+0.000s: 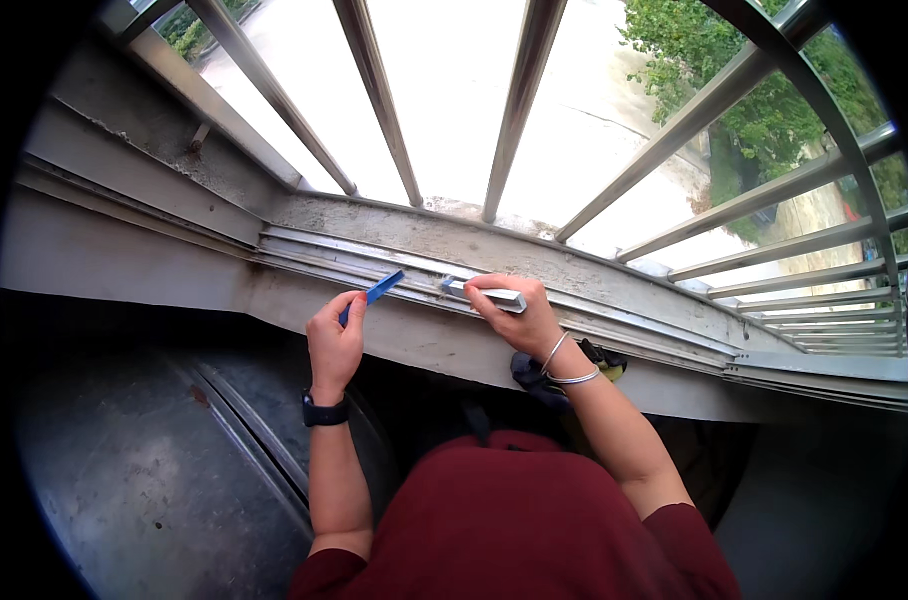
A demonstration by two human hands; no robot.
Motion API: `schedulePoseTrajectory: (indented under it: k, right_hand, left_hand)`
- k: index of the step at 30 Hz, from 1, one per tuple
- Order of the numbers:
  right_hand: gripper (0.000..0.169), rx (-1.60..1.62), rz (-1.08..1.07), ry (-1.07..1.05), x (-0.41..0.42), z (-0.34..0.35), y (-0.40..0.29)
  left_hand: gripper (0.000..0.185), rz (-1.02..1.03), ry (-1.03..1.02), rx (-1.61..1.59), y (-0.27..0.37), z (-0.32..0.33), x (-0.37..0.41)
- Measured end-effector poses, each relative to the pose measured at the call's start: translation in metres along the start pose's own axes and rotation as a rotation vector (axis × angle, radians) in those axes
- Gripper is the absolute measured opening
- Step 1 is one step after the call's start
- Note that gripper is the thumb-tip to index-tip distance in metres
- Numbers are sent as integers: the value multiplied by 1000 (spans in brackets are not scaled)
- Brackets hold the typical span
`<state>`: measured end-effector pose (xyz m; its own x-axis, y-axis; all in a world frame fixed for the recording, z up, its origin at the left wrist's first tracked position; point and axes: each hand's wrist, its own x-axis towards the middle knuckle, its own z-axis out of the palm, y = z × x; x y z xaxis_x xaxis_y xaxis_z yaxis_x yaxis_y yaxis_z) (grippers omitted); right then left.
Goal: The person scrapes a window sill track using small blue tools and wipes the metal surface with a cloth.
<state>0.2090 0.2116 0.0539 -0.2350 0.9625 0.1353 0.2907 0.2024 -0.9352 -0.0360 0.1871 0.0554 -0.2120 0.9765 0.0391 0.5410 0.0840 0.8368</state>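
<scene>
My left hand [335, 337] is closed on a narrow blue plastic tool [384, 286], whose channel-shaped end points up and right over the window track. In my right hand [515, 309] is a small white and grey brush [499, 297]; its bluish tip lies at the metal window track [424, 279], with what look like light bristles or dust beside it. The two tools are apart, the blue one to the left. Long parallel grooves run through the track along the sill. A dark watch is on my left wrist, bangles on my right.
Beyond the track lies a dirty concrete ledge [532, 251] with metal window bars [515, 112] rising from it. Dark cloth or gloves [530, 375] lie under my right wrist. A dark, scuffed surface [153, 465] is at the lower left. Trees and ground show outside.
</scene>
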Motion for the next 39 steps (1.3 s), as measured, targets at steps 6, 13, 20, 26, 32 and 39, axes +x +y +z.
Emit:
schedulePoseTrajectory:
  k: [6,13,20,26,32,39]
  right_hand:
    - [5,-347,-270,-334,9,-3,14]
    - [7,-227,-361,-340,45,9,-26]
    - [6,-465,-216,-613,52,8,-2]
    - [8,-287,-443,-395,74,67,-1]
    - [9,-273,-179,-545,55,8,0]
    - [11,-111,-232,-349,72,41,-4]
  left_hand:
    - [21,-67,19,54,-2,-18,1]
    - [22,-57,124,2,-17,-30,4]
    - [22,-36,266,18,-36,-54,3]
    - [22,-153,246,18,-30,-51,5]
    - [22,-32,318,-27,-52,-55,-4]
    - [20,-93,148,-47,-29,-37,-2]
